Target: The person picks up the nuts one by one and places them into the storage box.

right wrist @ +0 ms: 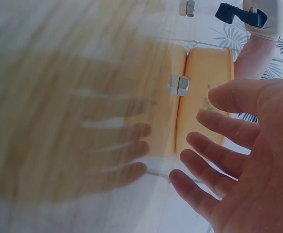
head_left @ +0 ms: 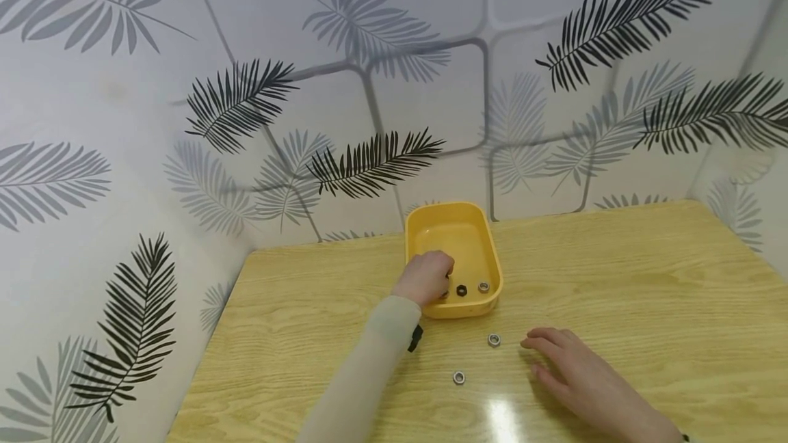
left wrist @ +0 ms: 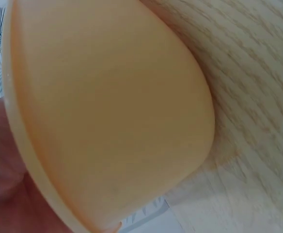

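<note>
My left hand (head_left: 425, 277) reaches over the near left rim of a yellow plastic bin (head_left: 452, 311), its fingers bent down inside. Something small and dark shows beneath the fingers; the fingertips are hidden, so I cannot tell whether they pinch it. Beside that hand, a black nut (head_left: 462, 290) and a silver nut (head_left: 483, 287) lie on the bin's floor. My right hand (head_left: 572, 371) hovers over the table with fingers spread and holds nothing. Left of its fingertips lies one steel nut (head_left: 494, 340); another steel nut (head_left: 459, 377) lies closer to me.
The wood-grain table (head_left: 295, 333) runs back to a wall (head_left: 431, 108) with a feather pattern. The bin stands at the table's far edge, near that wall. A black strap (head_left: 415, 338) is on the left wrist.
</note>
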The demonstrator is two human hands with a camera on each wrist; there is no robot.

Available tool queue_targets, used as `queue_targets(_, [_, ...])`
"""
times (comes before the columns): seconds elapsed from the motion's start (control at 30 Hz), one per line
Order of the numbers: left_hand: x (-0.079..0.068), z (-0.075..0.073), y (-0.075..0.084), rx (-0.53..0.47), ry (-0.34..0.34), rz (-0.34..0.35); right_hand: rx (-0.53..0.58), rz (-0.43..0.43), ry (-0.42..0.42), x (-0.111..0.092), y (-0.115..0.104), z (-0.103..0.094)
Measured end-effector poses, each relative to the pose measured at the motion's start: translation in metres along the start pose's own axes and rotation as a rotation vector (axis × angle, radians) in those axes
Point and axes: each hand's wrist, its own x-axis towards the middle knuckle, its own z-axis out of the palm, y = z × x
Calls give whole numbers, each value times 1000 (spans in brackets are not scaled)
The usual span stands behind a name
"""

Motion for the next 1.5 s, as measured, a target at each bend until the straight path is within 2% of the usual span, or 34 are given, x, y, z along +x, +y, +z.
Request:
queue_targets(0.53, [-2, 4, 0, -16, -15, -3, 30, 32, -69, 1, 1, -1])
queue_targets(0.8, [-2, 3, 0, 2, -13, -15, 14, 8, -24, 0, 0, 0])
queue_targets(1.0, [-3, 3, -2, -25, 12, -10, 6, -7, 0, 0, 1, -1])
queue_targets(1.27, [-13, -1, 0, -29, 43, -1, 16, 8, -14, 0, 2, -1])
queue_targets(1.5, [-33, -11, 4, -19, 115, 12, 18, -1, -7, 1, 1, -1])
